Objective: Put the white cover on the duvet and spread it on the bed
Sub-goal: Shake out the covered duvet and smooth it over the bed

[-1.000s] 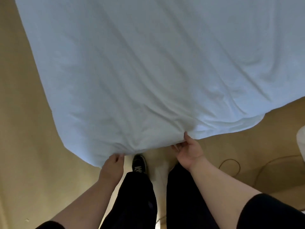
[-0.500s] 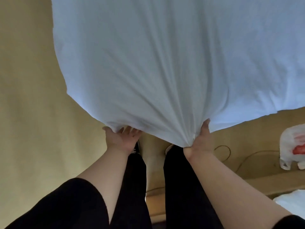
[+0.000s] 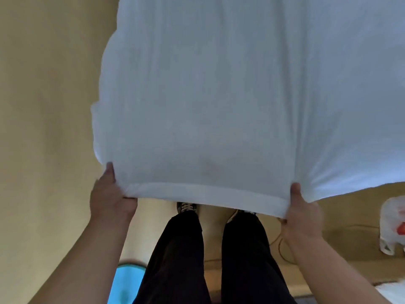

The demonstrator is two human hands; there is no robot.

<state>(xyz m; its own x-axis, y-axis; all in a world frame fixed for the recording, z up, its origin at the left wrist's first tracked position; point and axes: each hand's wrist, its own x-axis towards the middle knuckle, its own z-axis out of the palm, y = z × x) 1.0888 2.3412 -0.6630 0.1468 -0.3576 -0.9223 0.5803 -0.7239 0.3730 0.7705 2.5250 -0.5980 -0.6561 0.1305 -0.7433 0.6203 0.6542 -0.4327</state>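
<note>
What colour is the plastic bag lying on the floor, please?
White with a red patch, the plastic bag, in the head view.

A crumpled white plastic bag with red contents [image 3: 392, 229] lies on the tan floor [image 3: 43, 128] near a thin looping cable [image 3: 282, 249]; a round light-blue object [image 3: 125, 284] sits lower left.

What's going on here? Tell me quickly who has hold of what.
A person stands holding up a big white cover by its near hemmed edge. The left hand grips one end of that edge and the right hand grips the other, so the edge runs taut between them above the person's shoes. The cloth stretches away and fills most of the view; no bed can be seen under it. A plastic bag and a thin cord lie on the floor to the right.
</note>
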